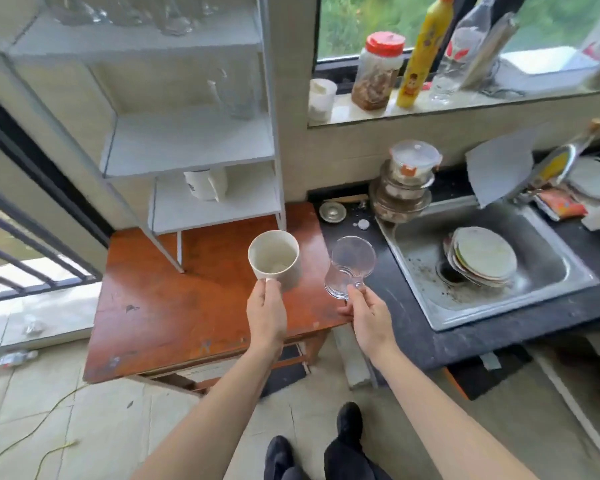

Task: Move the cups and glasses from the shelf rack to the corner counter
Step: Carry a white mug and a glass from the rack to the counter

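- White ceramic mug (274,259): gripped by the left hand (266,311) at its handle; the handle itself is hidden behind the fingers. Mug is upright, mouth open to the camera, held above the wooden table (174,306).
- Clear glass (352,266): gripped by the right hand (369,318) at its handle, fingers closed around it. It sits over the seam between table and dark counter (413,327); contact with either surface cannot be determined.
- Rack (187,147): white, standing on the table's rear portion. Top is cut off by the frame edge.
- Upper shelf: several clear glasses (125,12), blurred; count cannot be determined.
- Middle shelf: one tall clear glass (236,95), faint against the wall.
- Lower shelf: one white cup (205,183) with a dark mark; its upper part is hidden by the shelf above.
- Sink (568,271): set in the counter, holding a stack of plates (482,259).
- Counter's far corner: stacked containers (404,185) and a small metal lid (332,212).
- Sill (465,105): jar (378,71), yellow bottle (425,53), clear bottle (461,53); labels illegible.
- Right edge: items blurred, not identifiable.
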